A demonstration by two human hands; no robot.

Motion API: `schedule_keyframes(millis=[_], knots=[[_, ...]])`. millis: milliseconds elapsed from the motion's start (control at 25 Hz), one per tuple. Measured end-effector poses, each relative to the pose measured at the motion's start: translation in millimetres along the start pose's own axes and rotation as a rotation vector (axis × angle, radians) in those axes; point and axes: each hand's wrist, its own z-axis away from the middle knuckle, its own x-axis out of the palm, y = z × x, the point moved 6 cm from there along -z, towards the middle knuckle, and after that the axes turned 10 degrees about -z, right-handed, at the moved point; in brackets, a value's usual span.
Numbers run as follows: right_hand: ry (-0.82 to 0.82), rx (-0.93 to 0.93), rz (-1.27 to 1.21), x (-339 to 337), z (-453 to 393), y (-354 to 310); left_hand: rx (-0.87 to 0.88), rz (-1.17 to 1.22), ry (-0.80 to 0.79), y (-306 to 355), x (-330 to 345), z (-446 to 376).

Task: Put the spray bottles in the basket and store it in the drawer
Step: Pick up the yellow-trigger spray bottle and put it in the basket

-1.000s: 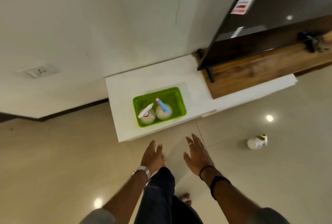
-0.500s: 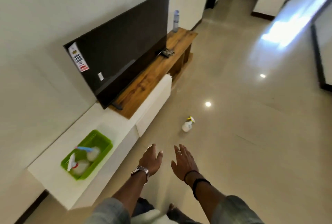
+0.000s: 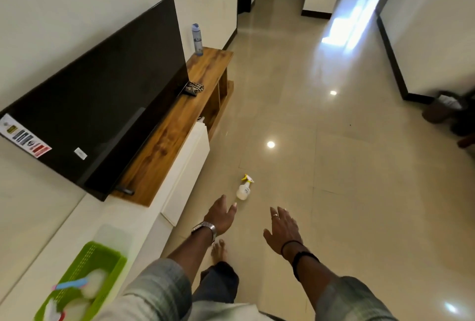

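Note:
A white spray bottle with a yellow trigger (image 3: 244, 188) lies on the floor just ahead of me. My left hand (image 3: 221, 215), with a wristwatch, hovers open right below it, apart from it. To the right my right hand (image 3: 282, 229) is open too, fingers spread, holding nothing. A green basket (image 3: 102, 266) sits on the white cabinet top (image 3: 84, 220) at the lower left, with two white spray bottles lying in it, one with a blue trigger (image 3: 74, 283). The white drawer front (image 3: 187, 166) of the cabinet looks closed.
A large black TV (image 3: 102, 104) stands on a wooden console (image 3: 177, 125) along the left wall, with a water bottle (image 3: 197, 40) and a small dark item (image 3: 192, 88) on it. Glossy tiled floor stretches ahead into a hallway. Dark objects (image 3: 452, 112) sit at the right edge.
My view has swung from the basket toward the floor and hallway. Both open hands have moved forward, and the yellow-trigger bottle is now closer to my left hand.

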Motion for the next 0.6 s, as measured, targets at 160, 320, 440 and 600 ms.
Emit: schedule_keyframes(millis=[160, 320, 440, 600], knots=[[0.012, 0.040, 0.044, -34, -73, -16, 0.024, -0.099, 0.012, 3, -43, -77], [0.026, 0.086, 0.003, -63, -137, -34, 0.025, -0.142, -0.020, -2, -74, -139], [0.033, 0.126, -0.035, -76, -182, -42, 0.024, -0.173, -0.066, -9, -85, -183], [0.017, 0.173, -0.073, -81, -229, -39, 0.024, -0.241, -0.109, -13, -93, -229]])
